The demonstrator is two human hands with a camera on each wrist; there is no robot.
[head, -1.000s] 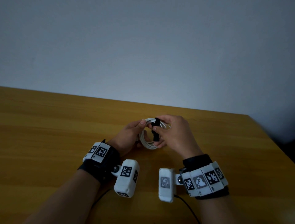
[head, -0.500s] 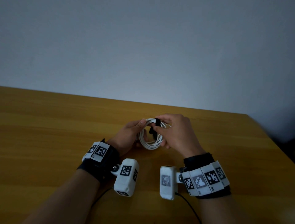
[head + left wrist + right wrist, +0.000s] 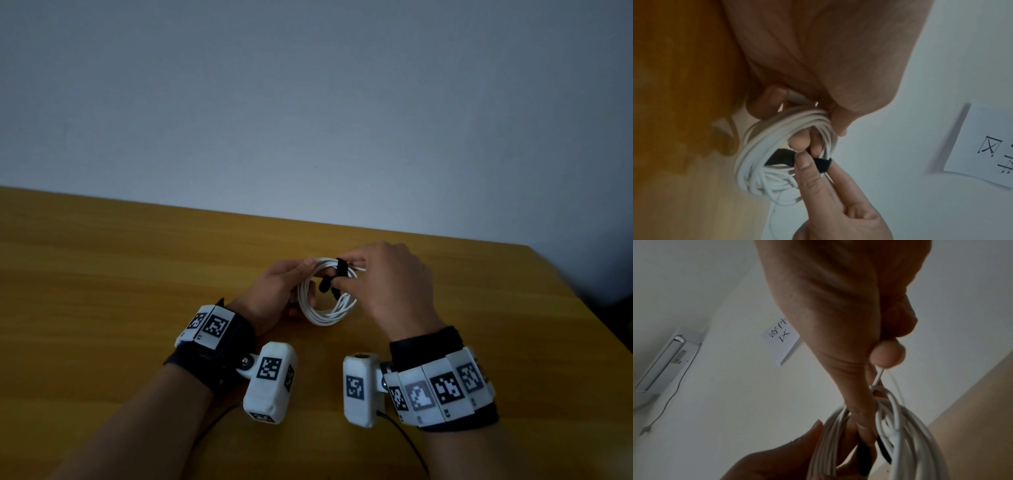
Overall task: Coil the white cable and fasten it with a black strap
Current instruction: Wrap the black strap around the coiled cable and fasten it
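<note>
**Strap half-wrapped, coil could spring loose**

Near the table's (image 3: 137, 274) far edge, the left hand (image 3: 274, 294) grips the coiled white cable (image 3: 325, 317); the right hand (image 3: 387, 284) pinches the black strap (image 3: 340, 267) looped over it. A slipped pinch would likely unwind the strap and spill the loops.

Black wristbands (image 3: 219, 359), white marker tiles (image 3: 442, 389), white wrist cameras (image 3: 270, 385)
</note>
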